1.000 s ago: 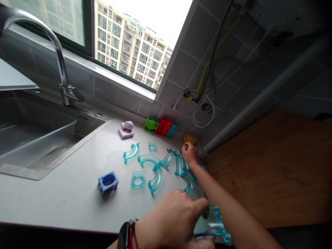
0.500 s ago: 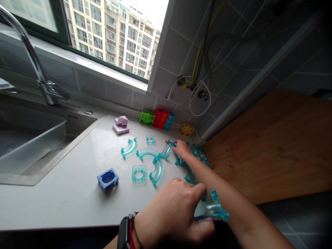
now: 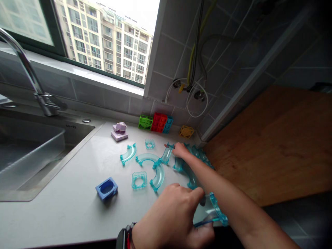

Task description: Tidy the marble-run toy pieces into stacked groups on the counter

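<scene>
My left hand (image 3: 173,216) is closed around a clear teal curved track piece (image 3: 214,211) at the counter's near edge. My right hand (image 3: 180,150) reaches across the white counter (image 3: 64,197), its fingers pinching the end of a short straight teal track piece (image 3: 166,154). Around it lie more teal track curves (image 3: 151,165), a loose curve (image 3: 128,154), two square teal frames (image 3: 139,180) and a stack of curves (image 3: 199,155) by the wall.
A blue block (image 3: 107,188) sits near the front. Purple pieces (image 3: 119,131), green, red and blue blocks (image 3: 155,122) and a yellow piece (image 3: 186,131) line the tiled wall. A steel sink (image 3: 31,148) with a tap (image 3: 36,90) is at left; a wooden board (image 3: 280,138) at right.
My right hand has moved left from the stack of curves by the yellow piece to the straight teal piece. My left hand keeps its hold on the curved piece.
</scene>
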